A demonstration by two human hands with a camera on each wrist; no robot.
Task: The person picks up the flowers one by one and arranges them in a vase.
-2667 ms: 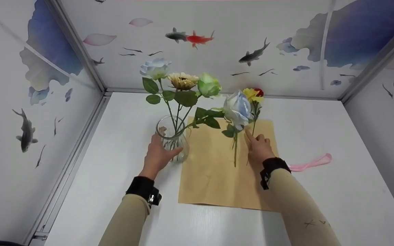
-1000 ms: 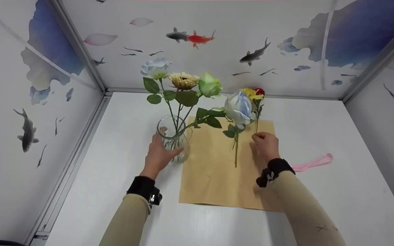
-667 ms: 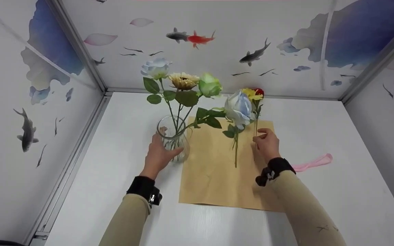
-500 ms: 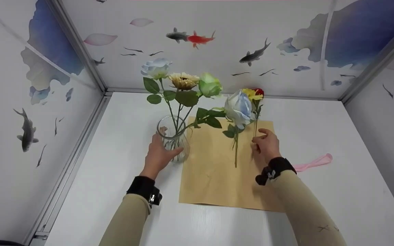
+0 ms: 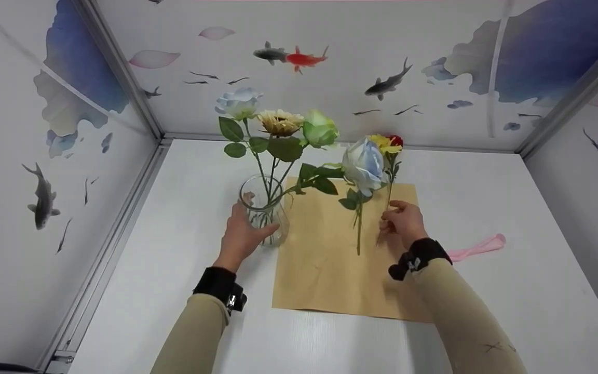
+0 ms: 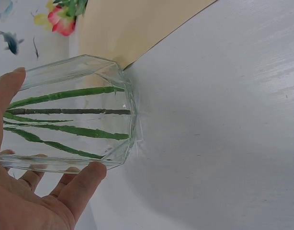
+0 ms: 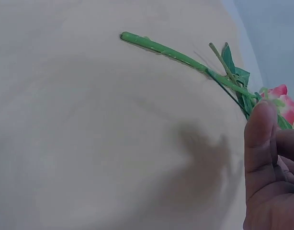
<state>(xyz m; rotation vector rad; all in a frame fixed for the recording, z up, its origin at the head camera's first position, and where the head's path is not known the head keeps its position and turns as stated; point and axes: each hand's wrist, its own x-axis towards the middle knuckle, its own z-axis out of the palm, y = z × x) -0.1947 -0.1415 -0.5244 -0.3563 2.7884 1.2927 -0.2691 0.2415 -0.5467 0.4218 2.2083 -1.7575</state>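
Observation:
My left hand [image 5: 240, 236] grips the clear glass vase [image 5: 278, 228], thumb on the near side and fingers round the far side. Inside it are several green stems [image 6: 65, 132], topped by a pale blue rose [image 5: 238, 104], a tan sunflower [image 5: 280, 123] and a green rose [image 5: 320, 128]. My right hand [image 5: 405, 222] pinches the thin stem of a yellow flower [image 5: 385, 144], with a red bloom [image 5: 395, 141] close behind it. To its left, a white-blue rose [image 5: 363, 165] lies with its stem [image 7: 161, 49] over the paper. My right thumb hides part of the blooms in the right wrist view.
Brown wrapping paper [image 5: 320, 275] covers the middle of the white table [image 5: 174, 218]. On the right lies a pink ribbon [image 5: 480, 247]. Walls printed with fish enclose the table at the back and both sides.
My right hand has gone from an outstretched index finger near the white-blue rose to a pinch on the yellow flower's stem, slightly farther right. The left hand and vase stay put.

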